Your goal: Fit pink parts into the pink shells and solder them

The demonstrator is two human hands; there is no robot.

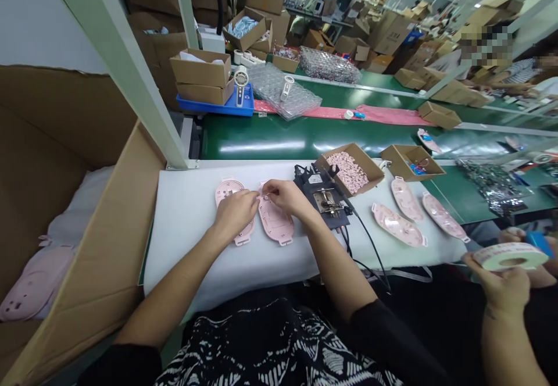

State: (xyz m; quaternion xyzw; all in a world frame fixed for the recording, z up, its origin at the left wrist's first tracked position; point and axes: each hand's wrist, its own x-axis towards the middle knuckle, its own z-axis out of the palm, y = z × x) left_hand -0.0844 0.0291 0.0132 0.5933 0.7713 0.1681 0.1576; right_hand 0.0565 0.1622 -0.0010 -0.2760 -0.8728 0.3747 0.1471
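Note:
Two pink plastic shells lie side by side on the white-covered bench. My left hand (236, 213) is over the left pink shell (244, 236), its fingers bent together at the gap between the two. At the top of the right pink shell (278, 223), my right hand (285, 195) has thumb and fingers pinched close to my left fingertips. Whatever the fingertips hold is too small or hidden to make out. Right of my right hand stands a black device (325, 197) with a metal mechanism and cables. Behind it, a cardboard box (370, 181) holds many small pink parts.
More pink shells (399, 226) rest on the bench's right side, near a small open box (410, 162). A large carton (100, 217) stands at left. A co-worker's hand (501, 284) holds a tape roll at right. A green conveyor (261, 136) runs behind the bench.

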